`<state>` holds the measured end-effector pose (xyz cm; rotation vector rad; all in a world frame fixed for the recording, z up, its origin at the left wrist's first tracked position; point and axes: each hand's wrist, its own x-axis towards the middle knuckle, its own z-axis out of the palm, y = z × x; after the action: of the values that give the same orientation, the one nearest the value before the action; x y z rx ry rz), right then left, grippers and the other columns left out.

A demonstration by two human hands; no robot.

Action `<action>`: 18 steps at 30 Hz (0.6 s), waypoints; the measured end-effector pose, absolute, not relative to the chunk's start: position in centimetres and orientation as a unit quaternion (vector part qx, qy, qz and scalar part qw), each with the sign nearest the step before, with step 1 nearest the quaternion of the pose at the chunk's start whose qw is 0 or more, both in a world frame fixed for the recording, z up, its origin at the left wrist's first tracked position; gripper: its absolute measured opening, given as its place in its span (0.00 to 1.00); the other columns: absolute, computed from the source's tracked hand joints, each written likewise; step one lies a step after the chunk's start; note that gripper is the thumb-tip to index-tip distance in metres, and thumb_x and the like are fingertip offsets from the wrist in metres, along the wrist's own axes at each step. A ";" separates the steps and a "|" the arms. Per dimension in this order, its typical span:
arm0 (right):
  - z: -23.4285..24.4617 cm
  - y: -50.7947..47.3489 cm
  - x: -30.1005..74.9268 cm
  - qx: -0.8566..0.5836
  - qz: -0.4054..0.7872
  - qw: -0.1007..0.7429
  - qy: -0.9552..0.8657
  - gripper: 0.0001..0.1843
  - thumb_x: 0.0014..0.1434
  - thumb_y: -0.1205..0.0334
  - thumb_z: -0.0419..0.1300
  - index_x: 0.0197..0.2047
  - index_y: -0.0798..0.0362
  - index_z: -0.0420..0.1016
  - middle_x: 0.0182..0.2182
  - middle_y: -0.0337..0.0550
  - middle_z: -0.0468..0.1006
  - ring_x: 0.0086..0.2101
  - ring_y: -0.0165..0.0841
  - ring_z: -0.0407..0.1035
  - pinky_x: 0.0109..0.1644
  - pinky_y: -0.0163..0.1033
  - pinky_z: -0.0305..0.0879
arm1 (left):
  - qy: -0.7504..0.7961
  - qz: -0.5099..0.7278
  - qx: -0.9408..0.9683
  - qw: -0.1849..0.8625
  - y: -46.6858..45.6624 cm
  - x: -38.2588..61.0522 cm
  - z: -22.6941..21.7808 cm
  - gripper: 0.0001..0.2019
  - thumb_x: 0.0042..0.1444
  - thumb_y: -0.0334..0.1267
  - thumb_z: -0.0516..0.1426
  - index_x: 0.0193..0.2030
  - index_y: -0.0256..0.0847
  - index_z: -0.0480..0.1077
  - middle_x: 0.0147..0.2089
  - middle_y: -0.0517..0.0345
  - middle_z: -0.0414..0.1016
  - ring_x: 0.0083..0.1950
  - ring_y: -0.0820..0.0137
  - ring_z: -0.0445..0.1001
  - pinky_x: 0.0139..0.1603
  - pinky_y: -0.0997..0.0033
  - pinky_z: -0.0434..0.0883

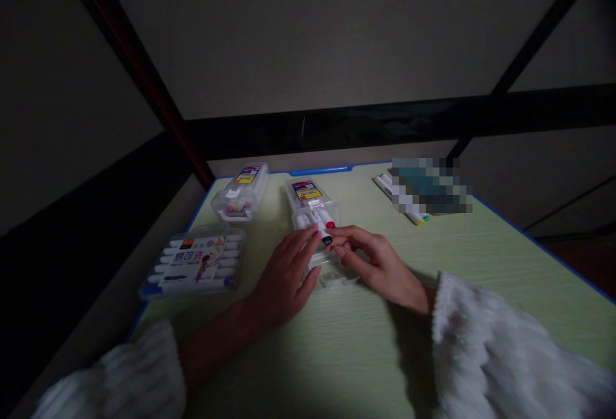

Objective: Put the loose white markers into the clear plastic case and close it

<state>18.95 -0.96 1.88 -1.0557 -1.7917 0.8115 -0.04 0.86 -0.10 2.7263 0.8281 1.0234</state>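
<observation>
A white marker with a black cap point(326, 239) points toward me out of an open clear plastic marker case point(294, 199). My left hand point(286, 273) touches the marker's left side with its fingertips, fingers stretched and thumb apart. From the right, my right hand point(382, 267) has its curled fingers at the black cap and appears to grip it; the exact contact is partly hidden. Beside it in the case lies a red-capped marker point(330, 224). The case's clear lid point(332, 271) lies folded down toward me, under and between my hands.
A second clear case point(260, 185) stands at the back left. Nearer on the left lies a flat pack of white markers point(192, 262). Loose markers point(409, 210) lie at the right beside a blurred-out item point(428, 185). The pale table point(481, 252) has blue edges, with a wall behind.
</observation>
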 end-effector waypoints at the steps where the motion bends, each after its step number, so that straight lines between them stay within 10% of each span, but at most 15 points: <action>1: 1.9 -1.0 19.0 -0.424 0.324 0.440 -0.722 0.13 0.59 0.62 0.52 0.46 0.54 0.71 0.34 0.43 0.76 0.31 0.29 0.68 0.33 0.35 0.66 | 0.276 0.334 0.900 0.057 0.8 0.0 -0.1 0.24 0.61 0.30 0.47 0.64 0.36 0.49 0.62 0.42 0.57 0.62 0.59 0.56 0.61 0.54 0.60; 18: 1.8 -0.8 19.0 -0.423 0.328 0.437 -0.723 0.19 0.59 0.63 0.53 0.53 0.56 0.69 0.35 0.44 0.77 0.29 0.28 0.68 0.33 0.35 0.67 | 0.282 0.309 0.907 0.059 0.7 0.0 0.0 0.28 0.61 0.32 0.47 0.66 0.38 0.42 0.63 0.41 0.54 0.63 0.57 0.55 0.60 0.52 0.60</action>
<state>19.01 -0.78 1.80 -1.0517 -1.7992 0.8154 0.02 0.74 -0.04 2.7459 0.8526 0.9347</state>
